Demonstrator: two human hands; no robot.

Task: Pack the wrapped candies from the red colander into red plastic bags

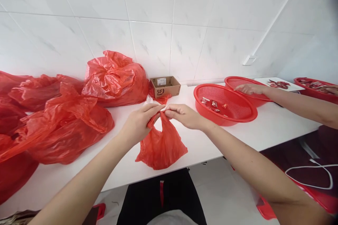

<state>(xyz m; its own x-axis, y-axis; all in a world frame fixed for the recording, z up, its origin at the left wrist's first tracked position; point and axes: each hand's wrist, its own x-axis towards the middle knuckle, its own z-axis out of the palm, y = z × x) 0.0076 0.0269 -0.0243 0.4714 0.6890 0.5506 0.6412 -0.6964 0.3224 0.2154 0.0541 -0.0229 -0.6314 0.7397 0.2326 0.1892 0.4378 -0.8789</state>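
A small red plastic bag (pixel 164 146) hangs from both my hands at the front edge of the white table. My left hand (pixel 142 119) is closed on the gathered top of the bag at its left side. Thumb and fingers of my right hand (pixel 183 115) pinch the bag's top from the right, close beside the left fingertips. Below the fingers a gap shows through the handle. The lower part of the bag looks filled; its contents are hidden.
Large full red bags (pixel 116 79) crowd the table's left. Behind my hands stands an open cardboard box (pixel 165 88). Red mesh baskets, one with small wrapped packets (pixel 214 104), stand on the right. A co-worker's hand (pixel 250 89) reaches into the basket behind.
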